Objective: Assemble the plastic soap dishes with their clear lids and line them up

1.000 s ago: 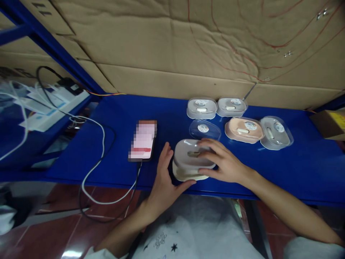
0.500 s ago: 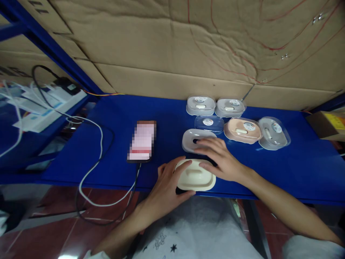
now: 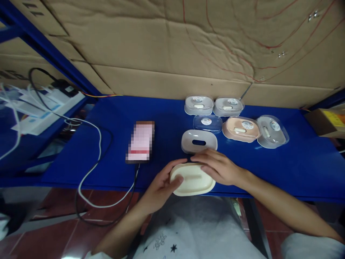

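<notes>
head view, left hand (image 3: 161, 187) gripping cream dish (image 3: 196, 183), thumb (image 3: 176, 182) now inside

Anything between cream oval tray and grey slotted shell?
Yes, fingers: the right hand covers the right part of the gap, and the left hand, gripping the cream oval tray, has a finger along its far-left rim. No loose object shows before the grey slotted shell.

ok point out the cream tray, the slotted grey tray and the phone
Cream tray (image 3: 195, 183): head view, on its inner face near the middle.
Slotted grey tray (image 3: 198, 136): head view, on the surface just above its slot.
Phone (image 3: 140, 142): head view, mid-screen.
</notes>
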A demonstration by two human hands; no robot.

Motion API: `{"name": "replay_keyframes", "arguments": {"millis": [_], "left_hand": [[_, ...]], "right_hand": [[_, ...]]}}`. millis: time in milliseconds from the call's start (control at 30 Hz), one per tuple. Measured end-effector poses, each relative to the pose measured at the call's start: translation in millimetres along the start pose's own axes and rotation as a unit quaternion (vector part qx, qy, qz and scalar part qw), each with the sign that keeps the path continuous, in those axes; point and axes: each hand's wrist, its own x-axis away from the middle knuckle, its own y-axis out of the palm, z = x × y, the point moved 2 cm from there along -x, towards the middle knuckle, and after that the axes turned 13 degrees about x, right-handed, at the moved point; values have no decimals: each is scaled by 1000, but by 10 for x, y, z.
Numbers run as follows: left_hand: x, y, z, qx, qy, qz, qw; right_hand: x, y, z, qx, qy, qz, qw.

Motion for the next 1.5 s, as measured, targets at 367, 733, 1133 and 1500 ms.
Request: {"name": "replay_keyframes", "arguments": {"millis": [367,733,1133,1500], "left_hand": [[-44,90,10,326,-157,76,929],[-156,45,25,341,-79,138,926],[-155,54,25,355,-50,168,918],[-138,14,-21,327,-101,110,933]], "right_hand": [[13,-110,246,112,70,-32,991],[-10,26,-109,77,-78,-79,991],[49,127,373,33,85,-26,995],[57,102,672,200,112,-89,969]]}}
